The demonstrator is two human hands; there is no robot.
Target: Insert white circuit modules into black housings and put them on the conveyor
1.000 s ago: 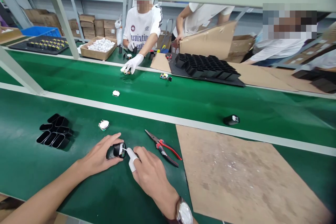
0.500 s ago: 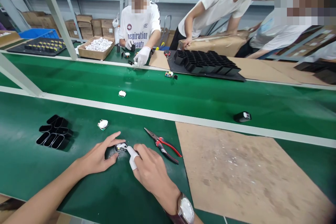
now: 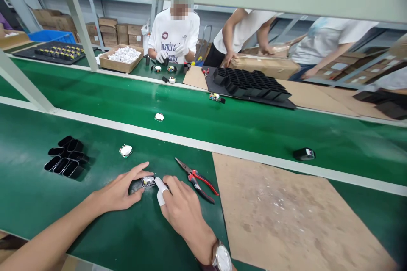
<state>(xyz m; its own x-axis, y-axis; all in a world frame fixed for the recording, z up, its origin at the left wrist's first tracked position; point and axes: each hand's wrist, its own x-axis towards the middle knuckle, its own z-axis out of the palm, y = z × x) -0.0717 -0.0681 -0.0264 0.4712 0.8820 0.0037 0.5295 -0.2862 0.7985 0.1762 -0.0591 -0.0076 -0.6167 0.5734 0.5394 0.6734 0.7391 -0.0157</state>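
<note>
A small black plastic case (image 3: 143, 183), its open end facing up, stands between my two hands, with white and yellow parts inside. My left hand (image 3: 122, 188) curves round its left side, the thumb near the lower edge and the index finger stretched past the top. From the right, my right hand (image 3: 181, 201) closes on the case, a white-covered digit pressing at the rim; its other fingertips are partly hidden. A circuit board with a white top (image 3: 126, 150) lies beyond my left hand. Red-and-black long-nose pliers (image 3: 197, 180) rest open beyond my right hand.
Several empty black cases (image 3: 66, 156) stand at left. Cardboard (image 3: 295, 216) covers the bench at right. On the green belt (image 3: 104, 101) are a board (image 3: 159, 117), another board (image 3: 216, 98) and a filled case (image 3: 304, 153). Co-workers (image 3: 174, 34) stand opposite; a post (image 3: 81, 29) rises at left.
My hands stay at the case, with little visible movement. The belt's boards and case have shifted right. Opposite, a gloved hand has drawn back from a board, and the view has tilted slightly.
</note>
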